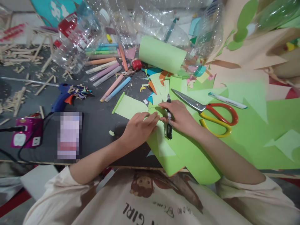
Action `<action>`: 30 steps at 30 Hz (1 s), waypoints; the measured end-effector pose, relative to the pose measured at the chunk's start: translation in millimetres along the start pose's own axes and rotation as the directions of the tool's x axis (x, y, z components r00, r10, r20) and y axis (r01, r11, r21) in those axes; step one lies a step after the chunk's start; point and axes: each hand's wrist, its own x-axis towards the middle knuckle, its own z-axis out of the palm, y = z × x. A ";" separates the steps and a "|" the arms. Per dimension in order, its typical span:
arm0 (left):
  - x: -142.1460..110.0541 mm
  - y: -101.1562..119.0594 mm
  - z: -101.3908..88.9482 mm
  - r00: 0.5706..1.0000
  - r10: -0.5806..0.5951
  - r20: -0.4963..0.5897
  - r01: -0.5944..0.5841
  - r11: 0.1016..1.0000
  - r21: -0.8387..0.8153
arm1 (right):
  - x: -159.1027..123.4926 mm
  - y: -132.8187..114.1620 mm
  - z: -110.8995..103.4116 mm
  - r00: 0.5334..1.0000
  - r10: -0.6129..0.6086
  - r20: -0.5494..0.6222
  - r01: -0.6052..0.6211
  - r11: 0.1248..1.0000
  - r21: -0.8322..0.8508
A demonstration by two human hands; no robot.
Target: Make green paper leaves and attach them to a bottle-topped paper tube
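Observation:
Both hands are close together over light green paper at the table's front. My left hand [142, 128] has its fingers bent and pressed together on a small rounded piece of green paper [153, 108]. A black pen [169, 128] is tucked between the fingers of my right hand [179, 117], whose fingertips also reach that paper piece. Beneath the hands lie green sheets [174, 164]. Just right of my right hand rest open scissors [199, 106] with one red and one yellow handle. Left of the paper piece is a pale green strip [128, 106] with a rolled edge.
Colored markers [105, 70] and clear plastic bottles [77, 47] are at the back, near a green-wrapped bottle [161, 56]. A blue glue gun [67, 93], a phone [70, 134], a magenta box [27, 132] and wooden sticks [21, 59] are left. A white marker [227, 100] lies right.

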 end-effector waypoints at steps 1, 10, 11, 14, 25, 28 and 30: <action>0.0 0.3 -0.9 1.000 0.000 0.008 0.000 1.000 -0.010 | 0.2 0.1 -0.4 1.000 -0.001 0.001 0.001 1.000 0.003; -1.3 1.7 0.9 0.999 0.011 0.033 -0.010 0.999 -0.040 | 1.5 0.2 -2.6 1.000 -0.023 0.012 0.023 1.000 0.001; -1.8 1.9 1.4 1.000 0.015 0.024 -0.014 0.999 -0.034 | 1.9 0.6 -3.4 0.999 -0.032 0.012 0.031 0.999 0.009; -3.1 2.2 2.3 1.000 0.018 0.004 -0.018 1.000 -0.012 | 2.6 1.6 -7.6 0.999 -0.045 0.013 0.044 0.997 0.064; -0.3 2.6 -1.3 0.996 0.013 0.085 -0.011 1.000 -0.019 | -4.0 -13.7 -13.0 0.952 0.263 -0.153 -0.128 0.802 0.583; -0.5 3.0 -2.3 0.995 0.008 0.102 -0.006 1.000 -0.016 | -0.4 -13.7 -8.9 0.953 0.289 -0.094 -0.175 0.774 0.609; -1.6 3.5 -2.4 0.996 0.007 0.083 -0.007 1.000 0.000 | 2.2 -13.3 -6.6 0.957 0.286 -0.045 -0.204 0.776 0.597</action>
